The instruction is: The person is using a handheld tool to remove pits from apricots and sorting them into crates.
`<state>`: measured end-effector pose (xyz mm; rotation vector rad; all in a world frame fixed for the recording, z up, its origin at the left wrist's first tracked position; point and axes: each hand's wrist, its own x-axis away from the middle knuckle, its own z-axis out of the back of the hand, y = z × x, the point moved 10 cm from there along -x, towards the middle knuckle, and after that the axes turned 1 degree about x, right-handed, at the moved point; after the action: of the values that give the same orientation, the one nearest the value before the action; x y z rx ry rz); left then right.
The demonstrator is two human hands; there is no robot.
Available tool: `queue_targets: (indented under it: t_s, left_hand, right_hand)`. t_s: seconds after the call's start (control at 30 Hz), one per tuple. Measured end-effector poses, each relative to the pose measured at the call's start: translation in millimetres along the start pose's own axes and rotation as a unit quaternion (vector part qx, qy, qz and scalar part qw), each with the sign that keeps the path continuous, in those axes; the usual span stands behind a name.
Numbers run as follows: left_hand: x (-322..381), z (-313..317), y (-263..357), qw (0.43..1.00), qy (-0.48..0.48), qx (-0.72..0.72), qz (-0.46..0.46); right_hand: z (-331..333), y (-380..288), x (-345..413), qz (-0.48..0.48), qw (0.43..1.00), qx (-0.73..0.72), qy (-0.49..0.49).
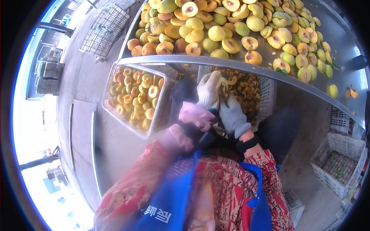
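Both my hands wear knitted work gloves and meet just below the rim of a metal table [202, 59]. My left hand [208, 89], in a pale glove, grips a yellow-green peach [223, 83]. Close against it on the right, my right hand [232, 114], in a grey glove, has its fingers at the fruit's lower side; whether it also holds a tool is hidden. Beneath the hands stands a plastic crate [267, 93] holding many small orange-brown fruit pieces. Halved peaches [216, 33] are heaped on the table above.
To the left, a white plastic crate [164, 101] holds peach halves. A lattice crate [318, 164] with dark debris stands on the floor at the right. More crates [105, 31] are at the upper left, and a flat panel [83, 138] lies on the floor.
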<state>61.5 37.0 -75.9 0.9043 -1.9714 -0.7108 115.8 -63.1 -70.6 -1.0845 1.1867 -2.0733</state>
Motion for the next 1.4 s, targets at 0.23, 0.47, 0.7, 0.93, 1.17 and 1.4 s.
queue_targets:
  t_s: [0.23, 0.47, 0.7, 0.93, 1.17, 1.4]
  left_hand:
    - [-13, 9, 3, 0.997, 0.01, -0.049, -0.062]
    - [-6, 10, 0, 0.991, 0.048, -0.122, -0.02]
    - [-15, 7, 0, 0.994, -0.032, -0.087, -0.061]
    - [-6, 11, 7, 0.99, 0.041, -0.117, -0.061]
    - [-6, 15, 5, 0.987, 0.066, -0.131, -0.063]
    - [-8, 20, 8, 0.982, 0.067, -0.167, -0.055]
  right_hand:
    - [-10, 9, 0, -0.025, 0.985, -0.129, -0.112]
    - [-14, 13, 1, -0.062, 0.968, -0.164, -0.178]
    - [-12, -3, 3, 0.068, 0.976, -0.115, -0.174]
    - [-13, 2, -1, 0.004, 0.976, -0.154, -0.152]
    - [-25, 14, 2, -0.086, 0.954, -0.189, -0.217]
    - [-23, 6, 1, -0.056, 0.956, -0.193, -0.216]
